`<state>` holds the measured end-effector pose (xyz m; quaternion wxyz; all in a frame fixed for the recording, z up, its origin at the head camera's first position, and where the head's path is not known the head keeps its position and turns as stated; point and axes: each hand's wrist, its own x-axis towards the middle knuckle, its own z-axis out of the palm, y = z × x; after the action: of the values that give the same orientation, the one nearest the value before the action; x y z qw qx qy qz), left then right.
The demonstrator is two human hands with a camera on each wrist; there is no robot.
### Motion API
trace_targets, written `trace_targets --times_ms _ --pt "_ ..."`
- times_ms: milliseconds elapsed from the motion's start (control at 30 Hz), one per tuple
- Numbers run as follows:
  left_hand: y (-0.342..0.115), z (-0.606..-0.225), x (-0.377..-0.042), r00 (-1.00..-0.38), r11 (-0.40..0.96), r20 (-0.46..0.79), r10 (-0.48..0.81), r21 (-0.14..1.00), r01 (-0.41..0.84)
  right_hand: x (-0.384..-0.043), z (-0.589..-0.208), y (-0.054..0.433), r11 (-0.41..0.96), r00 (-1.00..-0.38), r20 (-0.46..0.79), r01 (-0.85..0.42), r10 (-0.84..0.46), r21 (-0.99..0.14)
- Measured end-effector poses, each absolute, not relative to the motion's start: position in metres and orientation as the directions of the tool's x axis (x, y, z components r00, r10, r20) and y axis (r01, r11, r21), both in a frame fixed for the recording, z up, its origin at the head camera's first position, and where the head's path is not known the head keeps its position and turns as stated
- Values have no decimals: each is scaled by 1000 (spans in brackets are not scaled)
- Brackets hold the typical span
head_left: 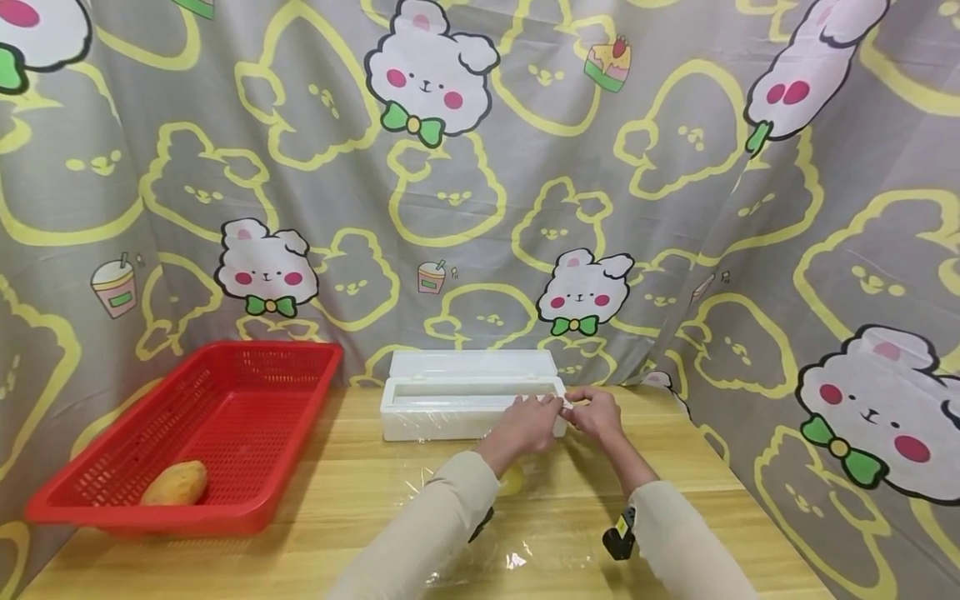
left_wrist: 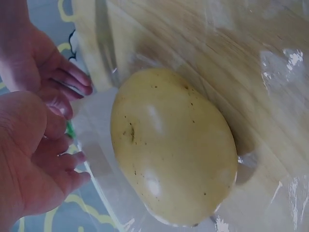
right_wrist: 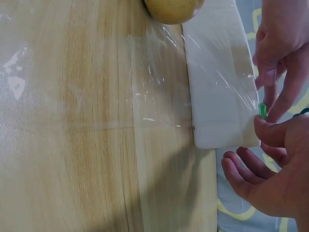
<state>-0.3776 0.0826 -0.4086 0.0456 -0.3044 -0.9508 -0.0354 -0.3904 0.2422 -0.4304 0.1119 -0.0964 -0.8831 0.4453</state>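
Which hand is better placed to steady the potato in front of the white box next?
Likely the left hand: in the head view, the potato lies nearer it; the right hand is farther right.

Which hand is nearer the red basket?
Left. The left hand is right of the red basket, near the right end of the white box; the right hand is farther right.

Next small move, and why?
I'd probably cut the clear film along the white box: it runs from there onto the table by the potato, and left hand and right hand meet at the box's right end.
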Motion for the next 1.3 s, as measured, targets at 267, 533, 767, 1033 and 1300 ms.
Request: trace_targets --times_ms 267,533,767,1033,1300 --pt "60 -405 -376 -815 817 106 570 32 576 -386 -425 245 569 -955 96 84 279 -818" --pt "45 -410 -377 -811 815 123 573 26 579 -388 -425 243 580 -958 96 82 269 -810" --pt "16 -414 -380 -827 829 122 549 40 557 -388 -424 241 590 -960 98 79 262 -803" --pt "-24 -414 -373 -841 829 91 533 146 540 -384 -425 245 637 -962 119 67 245 -768" --pt "-40 -411 -368 -825 818 130 550 115 564 -382 -424 240 620 -966 128 40 223 -783"
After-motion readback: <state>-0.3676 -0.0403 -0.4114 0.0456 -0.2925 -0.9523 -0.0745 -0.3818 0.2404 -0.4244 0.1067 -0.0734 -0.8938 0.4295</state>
